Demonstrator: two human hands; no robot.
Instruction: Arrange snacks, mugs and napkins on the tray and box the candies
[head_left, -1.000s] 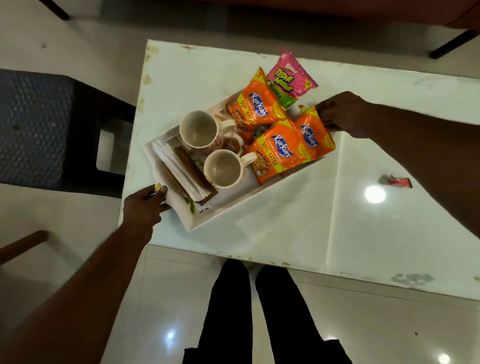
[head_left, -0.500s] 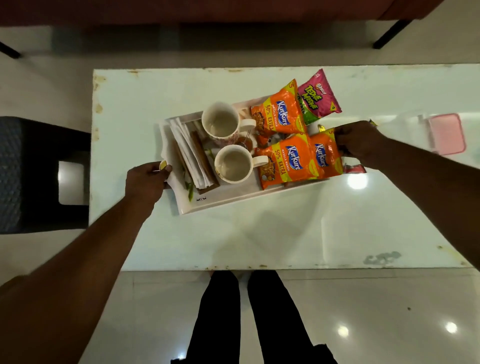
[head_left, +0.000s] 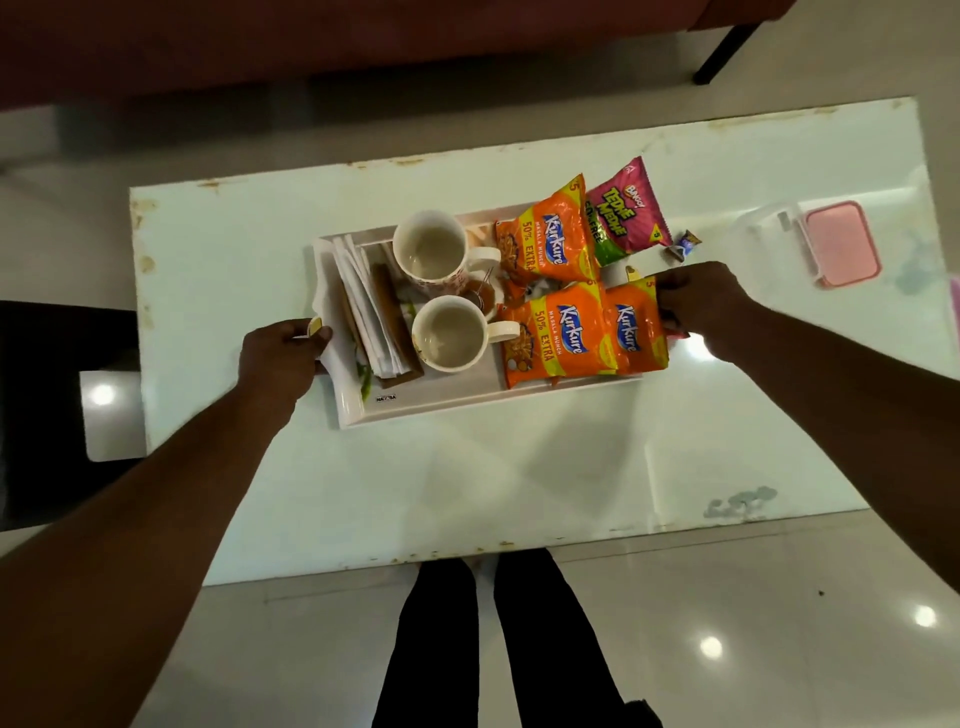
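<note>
A white tray (head_left: 441, 402) sits on the white table (head_left: 519, 483). On it are folded napkins (head_left: 366, 306) at the left, two empty mugs (head_left: 431, 252) (head_left: 452, 335) in the middle, three orange Kurkure packets (head_left: 550, 244) (head_left: 558, 343) (head_left: 631, 330) and a pink Tedhe Medhe packet (head_left: 623, 213) at the right. My left hand (head_left: 283, 353) grips the tray's left end. My right hand (head_left: 698, 299) grips the tray's right end, against the orange packet there. A wrapped candy (head_left: 683, 245) lies on the table just beyond the right hand.
A clear box with a pink lid (head_left: 836, 244) stands at the table's right end. A dark chair (head_left: 52, 405) is at the left, a sofa (head_left: 311, 41) behind the table. My legs (head_left: 493, 639) stand at the near table edge.
The tray, held at both ends, has turned from diagonal to nearly parallel with the table's long edge and sits further toward the middle. The box and a candy have come into view.
</note>
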